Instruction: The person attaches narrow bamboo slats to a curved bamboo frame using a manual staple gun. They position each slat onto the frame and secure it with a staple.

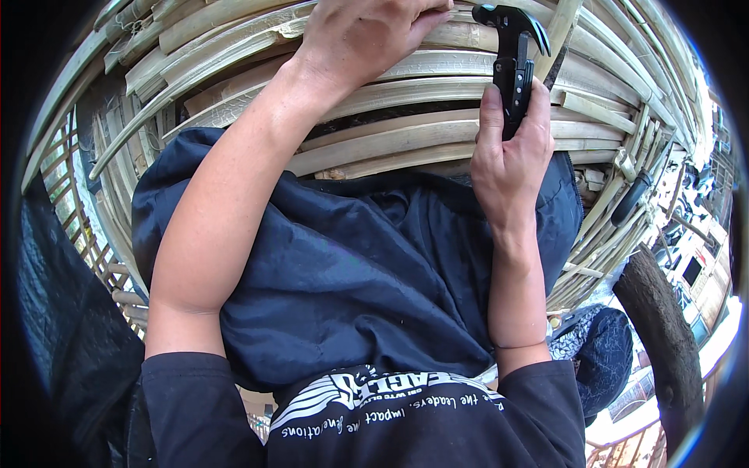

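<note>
Fingers (505, 117) of my right hand (511, 168) wrapped the black claw hammer (515, 54); left hand (359, 35) pressed the bamboo slats (406, 97), fingers curled. I judged nailing came next, needing careful aim.

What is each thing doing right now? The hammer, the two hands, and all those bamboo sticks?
Black hammer: upright, head up, gripped by its handle.
Right hand: closed around the hammer handle.
Left hand: pressed down on the bamboo slats, holding no tool.
Bamboo slats: laid side by side in rows, dry and pale, gaps between some.
Dark blue cloth: draped over the lap, wrinkled.
</note>
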